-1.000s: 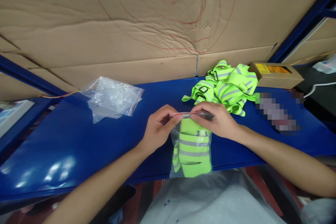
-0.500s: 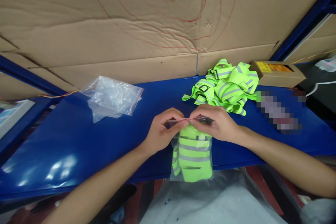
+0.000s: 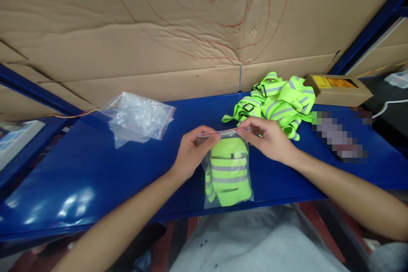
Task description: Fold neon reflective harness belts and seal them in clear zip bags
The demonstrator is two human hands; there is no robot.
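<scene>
A clear zip bag (image 3: pixel 250 187) with a red line along its top hangs between my hands near the table's front edge. Inside it lies a folded neon-green reflective strap (image 3: pixel 230 174) with grey stripes; a dark buckle part shows near its top. My left hand (image 3: pixel 196 146) pinches the bag's top edge on the left between thumb and fingers. At the right part of the same edge, my right hand (image 3: pixel 266 136) pinches it too. Behind my right hand is a loose pile of the same green straps (image 3: pixel 277 102) with black buckles.
Several empty clear zip bags (image 3: pixel 140 114) lie at the back left of the blue table (image 3: pixel 105 170). A small cardboard box (image 3: pixel 341 91) stands at the back right, with a blurred-out item (image 3: pixel 339 136) in front of it. A cardboard wall (image 3: pixel 159 46) rises behind.
My hands have moved apart along the bag's top edge, the left one slightly leftward. The bag has risen a little and shifted left, its top now stretched straighter.
</scene>
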